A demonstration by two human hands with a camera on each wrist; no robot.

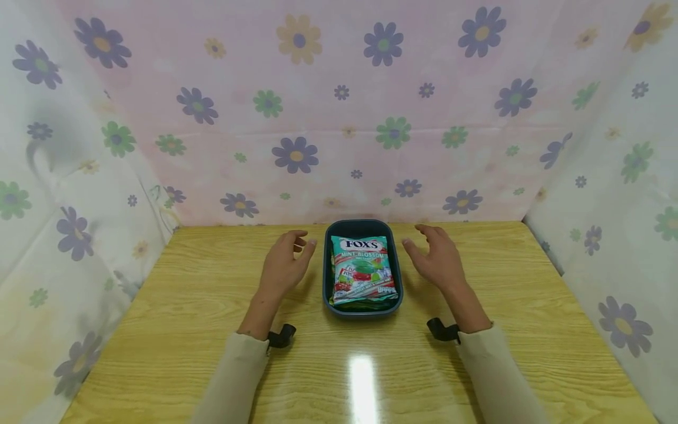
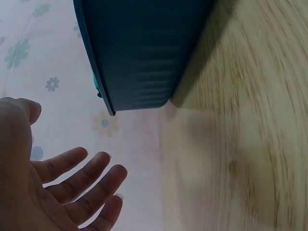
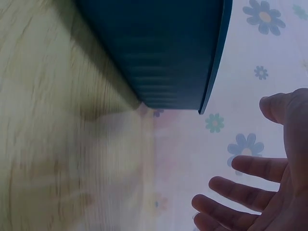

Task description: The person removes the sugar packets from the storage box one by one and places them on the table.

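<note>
A dark blue-green rectangular tub (image 1: 362, 315) stands on the table. Inside it lies a Fox's Mint Blossom candy bag (image 1: 363, 268), green and red, face up; a darker green edge shows beneath it. To the left of the tub, my left hand (image 1: 286, 262) hovers with relaxed, spread fingers, apart from the tub wall (image 2: 139, 57). On the other side my right hand (image 1: 436, 259) mirrors it, fingers loosely extended and clear of the wall (image 3: 163, 57). Neither hand holds anything.
The tub rests on a wood-grain table (image 1: 212, 294) near its back edge. Flower-printed cloth (image 1: 328, 106) hangs behind and along both sides. Each wrist carries a black camera mount (image 1: 282, 336) below its hand.
</note>
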